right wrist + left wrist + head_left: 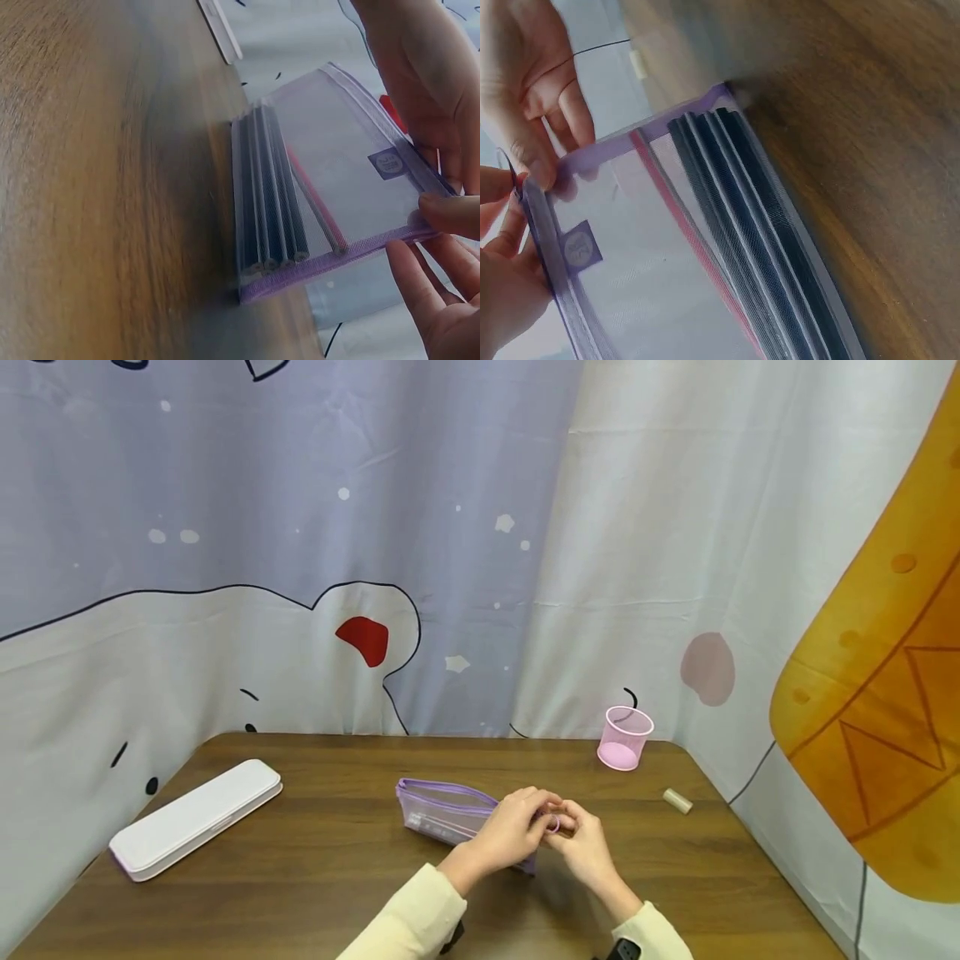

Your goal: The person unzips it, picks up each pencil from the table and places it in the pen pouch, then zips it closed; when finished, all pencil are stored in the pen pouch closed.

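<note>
A purple mesh zip pencil pouch [442,814] stands tilted on the table, its top edge gaping at the left. Several dark pencils [739,225] and a thinner red-pink one [686,217] show through the mesh. My left hand [513,822] pinches the zip edge near the right end, where a small loop [507,161] sticks out. Between thumb and fingers, my right hand [585,852] grips that same end's corner. The right wrist view has both hands at this corner, close to the purple label [388,163]. Which fingers hold the zip pull is hard to tell.
A white closed case [198,818] lies at the table's left. At the back right stands a pink mesh cup [625,739], with a small pale cylinder [678,801] lying in front of it. A printed curtain [465,527] hangs behind the wooden table [315,893].
</note>
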The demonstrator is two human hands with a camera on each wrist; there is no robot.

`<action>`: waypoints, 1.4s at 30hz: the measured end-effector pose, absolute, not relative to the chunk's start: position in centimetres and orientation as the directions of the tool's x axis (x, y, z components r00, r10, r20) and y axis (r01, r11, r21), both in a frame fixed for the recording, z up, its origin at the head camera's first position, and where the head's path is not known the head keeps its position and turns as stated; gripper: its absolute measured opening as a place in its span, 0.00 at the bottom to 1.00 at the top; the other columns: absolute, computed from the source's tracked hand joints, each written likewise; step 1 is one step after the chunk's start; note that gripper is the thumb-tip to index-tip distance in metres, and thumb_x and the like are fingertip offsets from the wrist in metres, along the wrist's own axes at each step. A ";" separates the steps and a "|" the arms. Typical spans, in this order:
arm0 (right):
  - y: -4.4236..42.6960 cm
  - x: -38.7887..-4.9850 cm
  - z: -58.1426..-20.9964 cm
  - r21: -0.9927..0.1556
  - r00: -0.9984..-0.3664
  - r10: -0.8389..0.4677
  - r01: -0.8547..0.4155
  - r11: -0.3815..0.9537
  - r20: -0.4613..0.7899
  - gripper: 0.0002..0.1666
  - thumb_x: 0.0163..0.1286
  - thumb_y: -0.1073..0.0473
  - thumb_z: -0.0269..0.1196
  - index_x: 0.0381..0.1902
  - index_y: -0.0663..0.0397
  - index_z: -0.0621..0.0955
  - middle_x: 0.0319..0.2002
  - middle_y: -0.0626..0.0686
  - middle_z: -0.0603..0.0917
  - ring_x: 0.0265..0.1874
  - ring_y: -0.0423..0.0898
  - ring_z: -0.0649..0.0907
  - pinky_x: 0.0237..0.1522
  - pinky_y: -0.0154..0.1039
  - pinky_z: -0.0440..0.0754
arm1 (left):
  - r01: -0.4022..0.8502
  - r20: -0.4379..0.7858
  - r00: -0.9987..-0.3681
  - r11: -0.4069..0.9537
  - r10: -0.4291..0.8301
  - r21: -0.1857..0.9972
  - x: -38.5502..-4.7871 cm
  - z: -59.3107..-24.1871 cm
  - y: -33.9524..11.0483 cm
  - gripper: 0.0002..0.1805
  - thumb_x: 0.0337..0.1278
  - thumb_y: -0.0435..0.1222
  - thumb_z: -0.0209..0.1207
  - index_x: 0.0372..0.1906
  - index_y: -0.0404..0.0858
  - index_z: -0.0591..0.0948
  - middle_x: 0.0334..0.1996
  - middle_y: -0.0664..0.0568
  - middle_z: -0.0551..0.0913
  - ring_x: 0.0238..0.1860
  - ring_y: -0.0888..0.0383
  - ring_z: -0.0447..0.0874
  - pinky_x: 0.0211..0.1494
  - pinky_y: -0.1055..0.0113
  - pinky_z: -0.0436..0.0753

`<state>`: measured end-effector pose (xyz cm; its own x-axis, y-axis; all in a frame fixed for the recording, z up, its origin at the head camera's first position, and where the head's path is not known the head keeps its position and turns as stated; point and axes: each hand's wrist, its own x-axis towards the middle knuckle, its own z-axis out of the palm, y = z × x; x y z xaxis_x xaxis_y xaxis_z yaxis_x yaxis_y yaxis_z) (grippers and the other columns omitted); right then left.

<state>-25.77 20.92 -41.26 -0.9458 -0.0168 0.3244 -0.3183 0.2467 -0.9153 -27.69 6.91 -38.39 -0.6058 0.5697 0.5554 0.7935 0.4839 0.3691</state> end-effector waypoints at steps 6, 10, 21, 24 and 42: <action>20.9 -26.0 -41.1 -0.928 -0.945 -0.073 -0.326 0.181 0.318 0.14 0.49 0.76 0.61 0.36 0.76 0.74 0.30 0.61 0.83 0.28 0.32 0.81 0.31 0.33 0.81 | 0.791 0.534 -0.605 0.368 0.590 0.489 -28.3 -37.9 6.1 0.08 0.53 0.28 0.52 0.33 0.39 0.80 0.29 0.52 0.78 0.29 0.64 0.73 0.31 0.80 0.72; 21.1 -26.2 -41.2 -0.932 -0.947 -0.090 -0.319 0.174 0.307 0.15 0.50 0.73 0.62 0.36 0.76 0.74 0.30 0.65 0.82 0.27 0.34 0.81 0.31 0.38 0.82 | 0.800 0.509 -0.590 0.364 0.627 0.478 -28.8 -37.5 5.3 0.07 0.48 0.26 0.51 0.27 0.39 0.78 0.28 0.53 0.77 0.30 0.65 0.73 0.34 0.80 0.73; 21.5 -26.4 -41.6 -0.924 -0.947 -0.093 -0.320 0.208 0.307 0.14 0.50 0.71 0.64 0.35 0.74 0.76 0.31 0.70 0.81 0.25 0.34 0.81 0.30 0.40 0.82 | 0.821 0.506 -0.568 0.413 0.649 0.393 -29.6 -38.2 3.5 0.09 0.44 0.40 0.62 0.28 0.41 0.76 0.27 0.56 0.78 0.27 0.64 0.74 0.31 0.82 0.70; 21.3 -26.4 -41.5 -0.923 -0.945 -0.098 -0.327 0.203 0.313 0.15 0.50 0.70 0.64 0.35 0.73 0.76 0.31 0.70 0.81 0.26 0.34 0.81 0.30 0.37 0.82 | 0.795 0.538 -0.604 0.390 0.588 0.466 -29.6 -38.5 3.5 0.10 0.45 0.41 0.63 0.27 0.39 0.78 0.26 0.54 0.80 0.28 0.63 0.76 0.32 0.80 0.74; 20.9 -25.6 -40.7 -0.908 -0.936 -0.050 -0.351 0.229 0.349 0.06 0.52 0.70 0.63 0.30 0.69 0.78 0.28 0.66 0.81 0.25 0.41 0.82 0.30 0.46 0.81 | 0.873 0.679 -0.482 0.370 0.554 0.318 -30.5 -39.0 1.0 0.13 0.40 0.37 0.66 0.36 0.38 0.82 0.29 0.53 0.84 0.31 0.61 0.80 0.36 0.76 0.76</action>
